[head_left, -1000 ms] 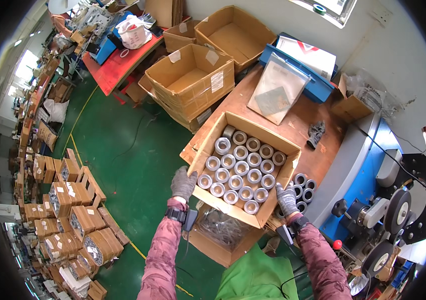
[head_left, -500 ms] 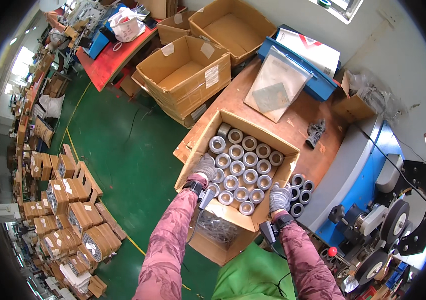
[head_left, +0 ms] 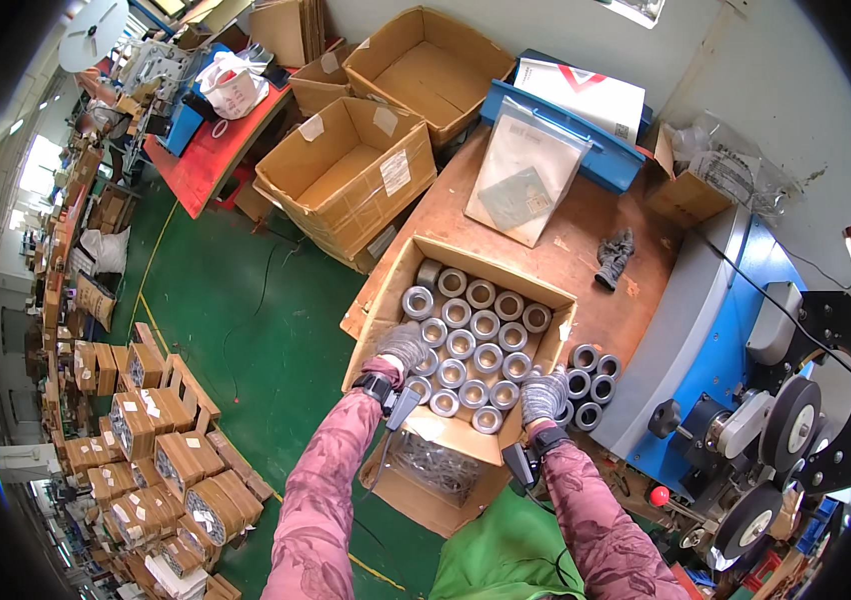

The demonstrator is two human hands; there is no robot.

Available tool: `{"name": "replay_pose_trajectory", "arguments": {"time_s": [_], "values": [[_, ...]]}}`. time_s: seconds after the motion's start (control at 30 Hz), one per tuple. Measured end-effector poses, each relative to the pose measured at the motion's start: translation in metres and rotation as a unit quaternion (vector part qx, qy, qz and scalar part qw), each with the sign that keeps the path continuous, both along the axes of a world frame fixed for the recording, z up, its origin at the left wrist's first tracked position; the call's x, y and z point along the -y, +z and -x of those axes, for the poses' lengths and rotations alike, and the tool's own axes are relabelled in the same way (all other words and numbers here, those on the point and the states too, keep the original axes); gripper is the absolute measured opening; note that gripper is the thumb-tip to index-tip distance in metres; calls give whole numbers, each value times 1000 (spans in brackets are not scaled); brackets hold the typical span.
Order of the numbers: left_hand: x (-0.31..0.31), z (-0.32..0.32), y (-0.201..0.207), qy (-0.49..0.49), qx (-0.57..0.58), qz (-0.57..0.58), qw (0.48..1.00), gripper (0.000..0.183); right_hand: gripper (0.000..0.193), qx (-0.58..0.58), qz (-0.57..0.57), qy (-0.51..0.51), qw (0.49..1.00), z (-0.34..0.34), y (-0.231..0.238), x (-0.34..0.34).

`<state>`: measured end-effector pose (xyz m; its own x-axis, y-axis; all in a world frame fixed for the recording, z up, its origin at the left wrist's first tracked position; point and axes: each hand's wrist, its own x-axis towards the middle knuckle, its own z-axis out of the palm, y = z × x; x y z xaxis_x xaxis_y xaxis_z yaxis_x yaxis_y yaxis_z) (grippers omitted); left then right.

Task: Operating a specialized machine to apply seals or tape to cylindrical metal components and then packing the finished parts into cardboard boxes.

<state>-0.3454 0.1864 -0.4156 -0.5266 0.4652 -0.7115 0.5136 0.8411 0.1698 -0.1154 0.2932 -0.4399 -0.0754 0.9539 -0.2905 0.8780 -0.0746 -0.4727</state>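
An open cardboard box (head_left: pixel 494 262) holds several rows of grey metal rings (head_left: pixel 485 324), standing on end with their holes up. It rests on the near left part of a brown tabletop. My left hand (head_left: pixel 404 346), in a grey knit glove, reaches over the box's left wall, with its fingers inside beside the rings. At the right wall, near the front corner, my gloved right hand (head_left: pixel 546 393) is closed on the box's edge. Several loose rings (head_left: pixel 594 378) stand on the table right beside that hand. Both palms are hidden.
Another open carton with clear plastic (head_left: pixel 434 466) lies in front of me. Empty-looking cartons (head_left: pixel 346 165) stand beyond the table (head_left: pixel 568 265). On it are a blue tray (head_left: pixel 618 165), a document pouch (head_left: pixel 524 175) and a grey glove (head_left: pixel 614 258). A blue-grey machine with black wheels (head_left: pixel 792 418) stands at right.
The view has shifted a little. The box, with both hands on it, has moved slightly left, and more of the loose rings show at its right.
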Motion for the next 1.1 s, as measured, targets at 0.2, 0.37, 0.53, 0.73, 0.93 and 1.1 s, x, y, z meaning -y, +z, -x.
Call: {"name": "replay_pose_trajectory", "arguments": {"time_s": [0.2, 0.37, 0.53, 0.73, 0.93, 1.1], "values": [[-23, -11, 3, -48, -73, -236, 968, 24, 43, -1, 11, 20, 1000, 0, 1, -1], [-37, -18, -35, -128, -27, -122, 984, 26, 48, 16, 51, 26, 998, 5, 17, -3], [-54, -31, -28, -122, -55, -55, 990, 27, 39, 14, 0, 8, 1000, 0, 6, -1], [-48, -29, -38, -93, -22, -60, 994, 35, 34, 23, -3, 19, 1000, 2, 2, 3], [-29, -7, -21, -77, 3, -208, 975, 39, 36, 17, -21, 21, 999, -2, 0, 0], [-4, 8, -13, 2, -112, -188, 976, 29, 35, 3, -5, 17, 1000, -2, 1, 1]]}}
